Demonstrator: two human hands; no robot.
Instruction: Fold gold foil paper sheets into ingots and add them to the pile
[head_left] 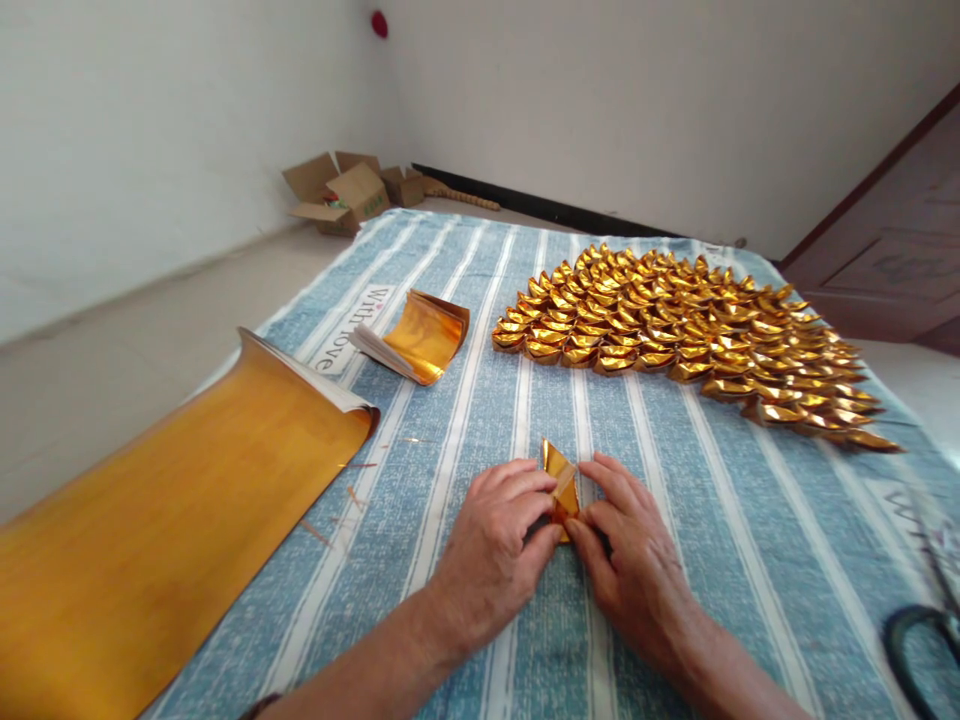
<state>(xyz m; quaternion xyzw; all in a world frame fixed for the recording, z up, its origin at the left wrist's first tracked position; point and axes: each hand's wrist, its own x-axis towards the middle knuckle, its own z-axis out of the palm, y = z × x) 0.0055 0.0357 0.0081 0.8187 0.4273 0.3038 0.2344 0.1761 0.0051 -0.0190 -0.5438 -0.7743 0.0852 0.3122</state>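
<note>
Down on the blue-and-white striped cloth (pixel 675 520), left hand (pixel 491 545) and right hand (pixel 637 560) pinch a small folded gold-foil piece (pixel 561 480) between closed fingertips, pressed flat, apparently to set a crease. Finished gold-foil ingots (pixel 690 335) lie in overlapping rows beyond, well apart. Large gold sheet stack (pixel 165 510) and small curled gold sheets (pixel 420 335) sit on the left, probably kept within reach.

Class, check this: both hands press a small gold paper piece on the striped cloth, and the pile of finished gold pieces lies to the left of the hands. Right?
Not quite. The head view shows the pile of finished gold pieces lying to the right, beyond the hands. The rest stands: left hand and right hand press the small gold paper piece on the striped cloth.
</note>
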